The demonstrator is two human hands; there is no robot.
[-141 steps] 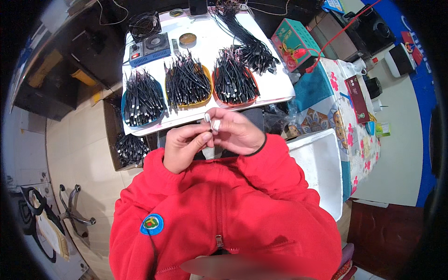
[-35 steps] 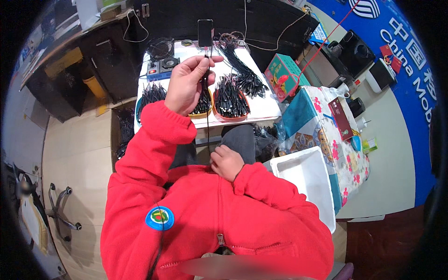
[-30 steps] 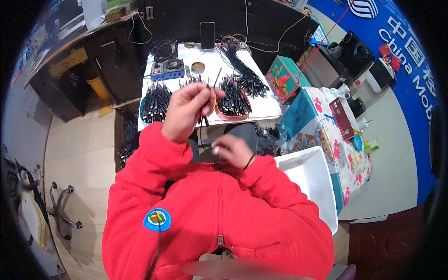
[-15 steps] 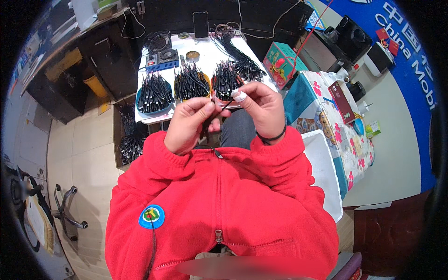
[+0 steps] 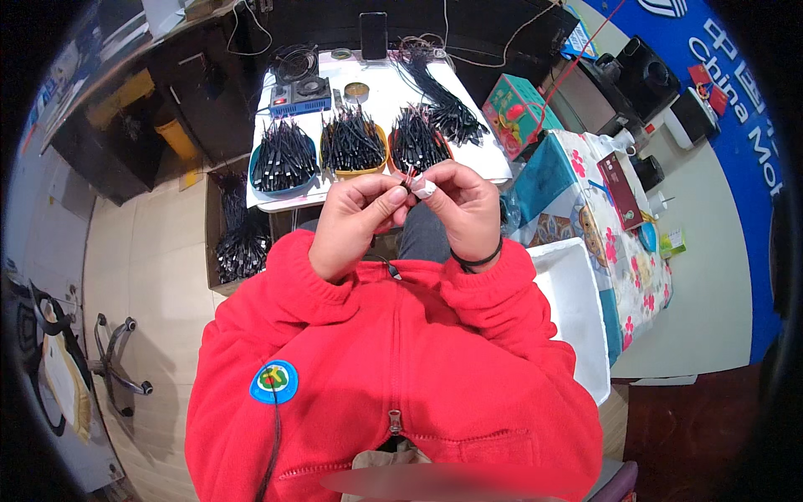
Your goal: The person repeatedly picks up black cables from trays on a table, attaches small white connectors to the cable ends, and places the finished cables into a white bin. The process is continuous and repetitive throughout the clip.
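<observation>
Bright red fleece jacket (image 5: pixel 335 360) in front of the white table (image 5: pixel 475 157), reddish wire (image 5: pixel 409 175) just this side of it! On it, blue bin (image 5: pixel 288 192), yellow bin (image 5: pixel 361 172), orange-red bin (image 5: pixel 452 153), all bristling black cables (image 5: pixel 284 155); right of it, a pink-flowered white tablecloth (image 5: pixel 629 280).

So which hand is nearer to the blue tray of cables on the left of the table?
Left. The left hand is just below and right of the blue tray in the picture; the right hand is farther right, beyond the left one.
</observation>
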